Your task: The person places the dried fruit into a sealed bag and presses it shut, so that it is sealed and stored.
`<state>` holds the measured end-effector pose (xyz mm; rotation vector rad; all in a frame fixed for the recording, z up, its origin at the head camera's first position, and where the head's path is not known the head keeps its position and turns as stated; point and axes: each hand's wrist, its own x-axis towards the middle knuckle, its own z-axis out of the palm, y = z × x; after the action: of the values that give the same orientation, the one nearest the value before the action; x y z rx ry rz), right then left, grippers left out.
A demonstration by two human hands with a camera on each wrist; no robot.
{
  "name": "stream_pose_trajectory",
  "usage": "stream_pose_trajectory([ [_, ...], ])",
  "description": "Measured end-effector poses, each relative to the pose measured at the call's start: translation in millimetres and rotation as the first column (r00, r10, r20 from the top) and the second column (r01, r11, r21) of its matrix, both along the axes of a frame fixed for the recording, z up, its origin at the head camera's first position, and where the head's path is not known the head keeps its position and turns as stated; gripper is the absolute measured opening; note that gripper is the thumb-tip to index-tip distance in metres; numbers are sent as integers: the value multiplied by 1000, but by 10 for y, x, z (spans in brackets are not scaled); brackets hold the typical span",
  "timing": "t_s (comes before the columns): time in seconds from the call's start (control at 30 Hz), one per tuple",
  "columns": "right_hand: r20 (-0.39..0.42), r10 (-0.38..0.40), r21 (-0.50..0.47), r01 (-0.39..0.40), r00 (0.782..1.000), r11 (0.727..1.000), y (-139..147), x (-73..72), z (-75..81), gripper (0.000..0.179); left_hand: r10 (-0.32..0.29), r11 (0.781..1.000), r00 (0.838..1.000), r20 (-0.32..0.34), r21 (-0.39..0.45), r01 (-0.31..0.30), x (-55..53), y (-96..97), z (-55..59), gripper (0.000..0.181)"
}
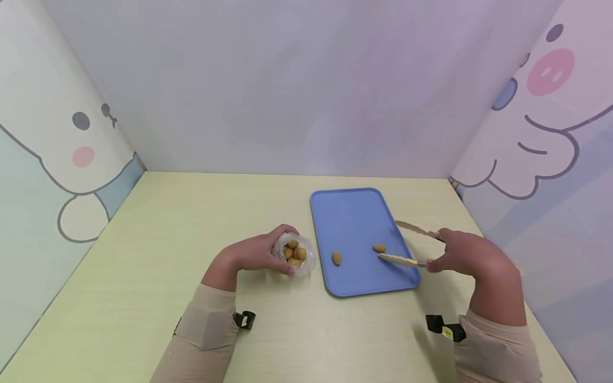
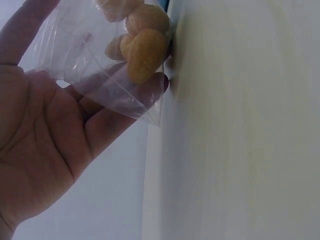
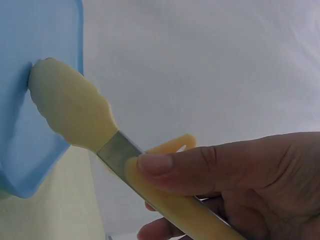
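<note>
Clear plastic bag holding several golden-brown nuts stands on the pale green table, its mouth up, gripped by the left hand whose fingers curl round its side. Just right of it lies a blue tray with 2 loose nuts: one near the tray's left edge, another touching the lower tip of the tongs. The right hand holds those tongs, their arms spread wide apart over the tray's right edge.

Both forearms reach forward — left hand cupped, right hand pinching.
</note>
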<state>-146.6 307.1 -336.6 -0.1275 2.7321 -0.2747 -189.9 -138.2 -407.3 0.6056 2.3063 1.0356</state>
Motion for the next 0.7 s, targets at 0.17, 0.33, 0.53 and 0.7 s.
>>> stream_pose_trajectory([
  [0.17,40,11,-24,-10,999,1000,-51,-41,-44,69,7,1000,1000,4,-7,-7,1,5,-3,76],
  [0.33,49,16,-41,-14,999,999,-86,-58,-55,49,13,1000,1000,9,-10,-12,-5,4,3,75],
  [0.53,42,40,-47,-38,998,998,-127,-72,-60,39,12,1000,1000,11,-4,-12,-8,-1,-9,75],
  [0.7,50,27,-66,-24,998,998,-185,-103,-81,56,9,1000,1000,4,-3,-9,-9,0,-17,75],
])
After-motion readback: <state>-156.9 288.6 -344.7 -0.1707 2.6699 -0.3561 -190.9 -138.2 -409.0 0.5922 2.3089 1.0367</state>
